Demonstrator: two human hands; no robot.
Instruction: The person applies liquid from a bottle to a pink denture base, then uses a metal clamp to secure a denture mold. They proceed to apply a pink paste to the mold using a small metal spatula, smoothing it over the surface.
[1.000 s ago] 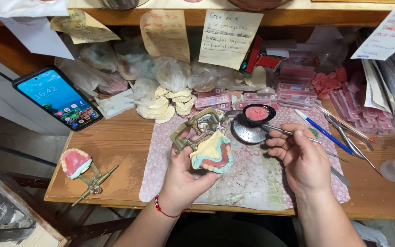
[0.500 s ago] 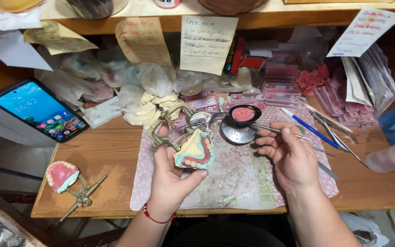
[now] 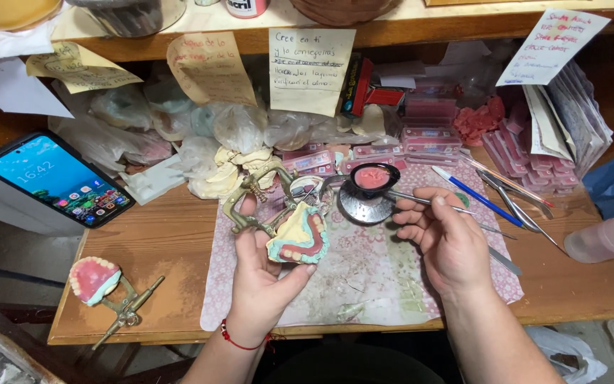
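My left hand point(image 3: 263, 277) grips a brass dental articulator point(image 3: 250, 195) that carries a denture model point(image 3: 298, 237) with pink wax gums and a row of teeth. The model is held just above a patterned mat point(image 3: 371, 284). My right hand point(image 3: 443, 238) pinches a thin metal wax tool point(image 3: 421, 201), whose tip points left toward a small dark dish of pink wax point(image 3: 373, 177) standing on a round metal base point(image 3: 360, 205).
A second denture model on an articulator point(image 3: 101, 288) lies at the desk's left front. A lit phone point(image 3: 58, 178) leans at the left. Blue pen point(image 3: 477, 197), metal tools point(image 3: 520, 206), pink tooth cards point(image 3: 428, 131), plastic bags, a bottle point(image 3: 605, 238) and paper notes crowd the back and right.
The view has shifted and closed in on the desk. My left hand has tilted the articulator and model slightly; my right hand has brought the tool's tip nearer the wax dish.
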